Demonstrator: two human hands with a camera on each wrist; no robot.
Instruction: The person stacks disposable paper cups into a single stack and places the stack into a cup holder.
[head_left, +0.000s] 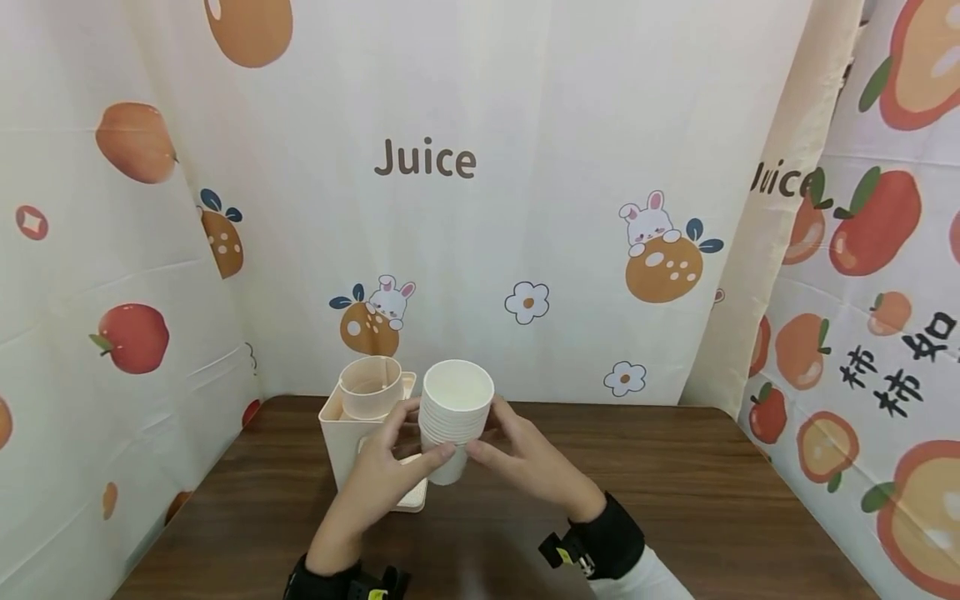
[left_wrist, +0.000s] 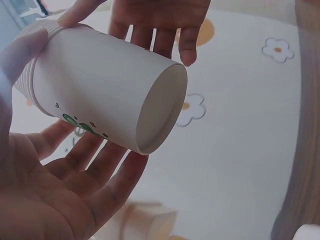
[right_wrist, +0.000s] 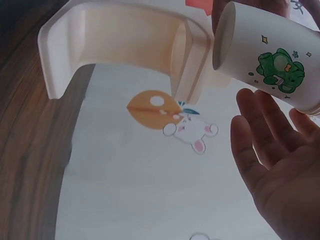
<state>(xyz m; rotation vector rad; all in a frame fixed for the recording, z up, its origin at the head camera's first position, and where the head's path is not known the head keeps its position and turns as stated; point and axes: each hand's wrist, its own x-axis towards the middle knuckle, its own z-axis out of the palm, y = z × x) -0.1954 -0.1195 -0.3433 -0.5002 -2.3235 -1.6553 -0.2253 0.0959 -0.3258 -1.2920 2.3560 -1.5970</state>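
Observation:
A stack of white paper cups (head_left: 454, 408) is held up above the table, mouth upward, with several rims nested together. My left hand (head_left: 390, 471) grips its left side, thumb near the rims and fingers around the wall. On the other side my right hand (head_left: 534, 465) holds the stack between thumb and fingers. The left wrist view shows the plain base of the bottom cup (left_wrist: 162, 110) and the thumbs at the rims. A green cartoon animal is printed on the cup wall (right_wrist: 255, 45) in the right wrist view.
Just behind and left of my hands stands a beige holder (head_left: 330, 429) with a round cup-like ring (head_left: 371, 392) on top. It stands on the dark wooden table (head_left: 622, 467). Fruit-printed curtains (head_left: 487, 233) enclose the table at the back and both sides.

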